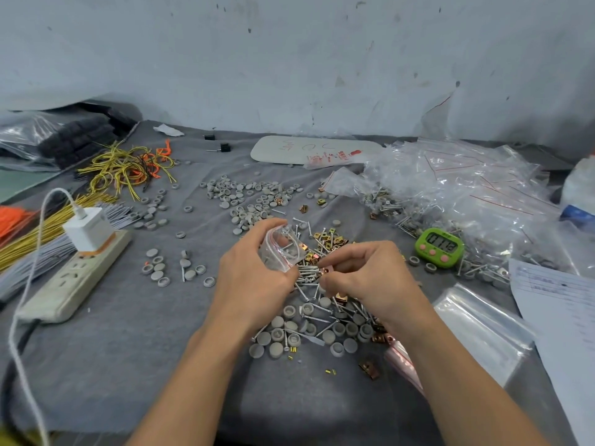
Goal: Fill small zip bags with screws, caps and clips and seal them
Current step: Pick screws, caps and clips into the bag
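My left hand (254, 275) grips a small clear zip bag (280, 249) with a red seal line, held above the grey cloth. My right hand (363, 275) pinches a copper clip (327, 269) just right of the bag's mouth. Below both hands lies a mixed heap of silver screws (309, 273), brass clips (328, 238) and grey round caps (283, 336). More grey caps (244, 197) are scattered further back on the cloth.
A heap of filled zip bags (450, 188) lies at the right, with a green timer (439, 247) in front. Flat empty bags (479, 329) and paper (560, 304) sit near right. A power strip (74, 278) with charger and wire bundles (128, 165) lie left.
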Demonstrator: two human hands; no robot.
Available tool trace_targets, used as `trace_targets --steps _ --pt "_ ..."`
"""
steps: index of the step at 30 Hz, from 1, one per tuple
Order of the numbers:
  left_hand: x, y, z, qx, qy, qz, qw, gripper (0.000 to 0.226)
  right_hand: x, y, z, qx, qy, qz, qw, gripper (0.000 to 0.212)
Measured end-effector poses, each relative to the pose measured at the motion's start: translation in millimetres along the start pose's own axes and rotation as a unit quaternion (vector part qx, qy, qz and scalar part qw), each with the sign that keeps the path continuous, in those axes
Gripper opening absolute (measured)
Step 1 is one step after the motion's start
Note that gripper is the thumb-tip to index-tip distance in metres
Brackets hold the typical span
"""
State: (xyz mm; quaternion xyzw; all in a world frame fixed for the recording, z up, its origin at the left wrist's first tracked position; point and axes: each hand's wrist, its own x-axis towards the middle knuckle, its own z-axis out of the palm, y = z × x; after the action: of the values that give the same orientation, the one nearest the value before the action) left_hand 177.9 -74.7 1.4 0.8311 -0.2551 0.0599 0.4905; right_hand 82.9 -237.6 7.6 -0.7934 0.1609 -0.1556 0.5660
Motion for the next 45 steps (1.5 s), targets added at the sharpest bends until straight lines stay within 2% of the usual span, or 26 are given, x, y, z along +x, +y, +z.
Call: trace_targets --steps 4,7,12,16,21,24,27,31,40,45 --pt "1 0 -1 -0.004 0.000 -0.004 1.000 0.055 -3 -2 7 -0.118 0.066 -0.056 0.989 0.013" --pt "0 1 -2 -0.003 -0.005 -0.005 1.000 0.058 -3 0 11 -0.144 0.095 -0.066 0.983 0.010" --pt "-1 2 -4 -0.003 -0.013 -0.003 1.000 0.058 3 7 8 -0.138 0.111 -0.009 0.984 0.030" --pt "-1 2 -5 -0.002 -0.014 -0.005 1.000 0.058 9 14 3 -0.051 0.112 0.021 0.992 0.042" --pt "-1 1 -4 -0.007 -0.020 -0.001 1.000 0.059 12 20 -6 -0.010 0.133 0.039 0.990 0.032" --pt "-1 1 -4 -0.004 -0.018 -0.001 1.000 0.059 13 21 -6 -0.002 0.103 0.037 0.994 0.035" --pt "0 1 -3 0.005 -0.015 0.001 1.000 0.058 12 20 -2 0.010 0.075 0.027 0.997 0.027" --pt "-1 2 -2 0.008 -0.018 0.000 1.000 0.058 13 20 2 0.020 0.078 0.029 0.996 0.025" --pt "-1 1 -1 0.004 -0.029 0.006 1.000 0.060 13 21 -2 -0.095 0.118 -0.004 0.988 0.030" --pt "-2 1 3 0.035 -0.043 0.017 0.998 0.062 11 11 -2 -0.001 0.151 -0.039 0.988 0.026"
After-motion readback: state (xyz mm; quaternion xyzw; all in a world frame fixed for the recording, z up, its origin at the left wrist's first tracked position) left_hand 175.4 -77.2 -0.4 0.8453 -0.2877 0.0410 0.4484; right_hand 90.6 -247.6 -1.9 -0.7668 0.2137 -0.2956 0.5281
